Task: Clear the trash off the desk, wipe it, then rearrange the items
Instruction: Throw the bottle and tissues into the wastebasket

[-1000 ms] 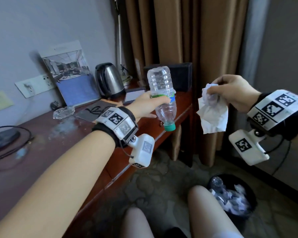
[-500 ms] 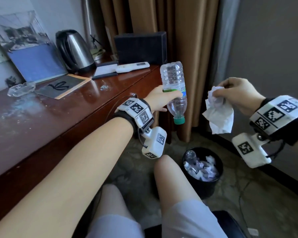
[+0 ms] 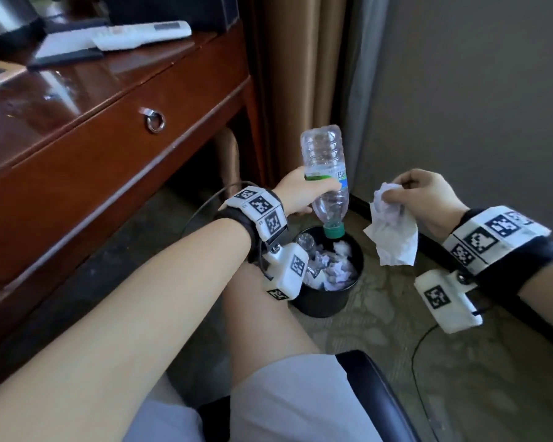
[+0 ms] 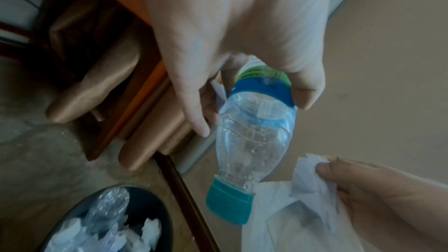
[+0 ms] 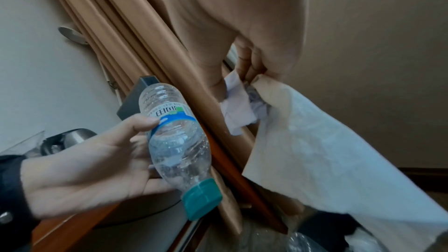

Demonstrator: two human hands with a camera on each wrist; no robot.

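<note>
Left hand [image 3: 296, 194] grips a clear plastic bottle [image 3: 326, 177] around its labelled middle, thumb on one side, fingers curled round the other. Bottle is upside down, slightly tilted, its green cap [image 3: 333, 231] pointing down just above the rim of a black bin [image 3: 324, 301] on the floor. No liquid visible inside; droplets cling to the wall in the wrist views.

Right hand [image 3: 423, 199] pinches a crumpled white tissue [image 3: 391, 232] between thumb and curled fingers; a loose flap hangs below the fist. Tissue hangs in the air, to the right of the bin and beside the bottle, not touching it.

Bin already holds wadded white paper and at least one other clear bottle. It stands on patterned carpet by the desk's right end, near a tan curtain [image 3: 296, 74].

Desk [image 3: 87, 148], dark red wood, sits upper left, with a ring pull [image 3: 155, 122] on the drawer front. On top: a white remote [image 3: 141, 35], a dark flat item beside it, and part of a steel kettle [image 3: 4, 14] at the frame edge, blurred.

Person is seated; bare knees and a black chair edge [image 3: 377, 387] show below.
</note>
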